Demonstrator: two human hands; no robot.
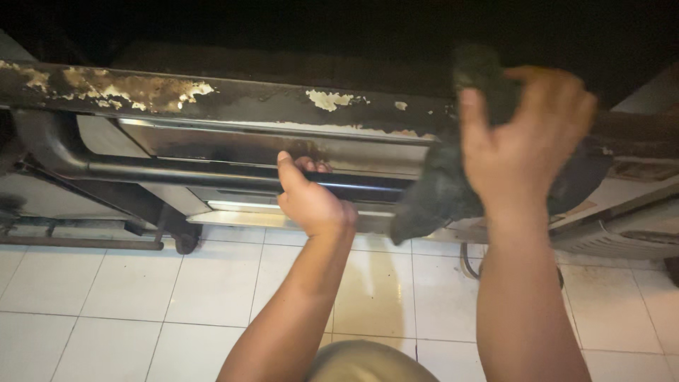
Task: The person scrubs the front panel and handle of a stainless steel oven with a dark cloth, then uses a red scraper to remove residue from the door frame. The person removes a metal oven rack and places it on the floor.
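The left hand [311, 201] is wrapped around a dark metal handle bar [212, 173] that runs along the front of a steel oven door [269, 145], fingers curled over the bar and thumb pointing up against it. Above the door runs a worn top edge [141, 92] with flaking, rust-coloured paint. The right hand [523, 134] is raised at the right end of the door, fingers spread and bent around a dark cloth [453, 191], which it grips against the door's upper right corner; the cloth hangs down past the end of the bar. The hand is blurred, so how tightly it grips is hard to judge. Below the door lies a white tiled floor [106, 297], and a small castor wheel [186, 242] stands under the door's left part.
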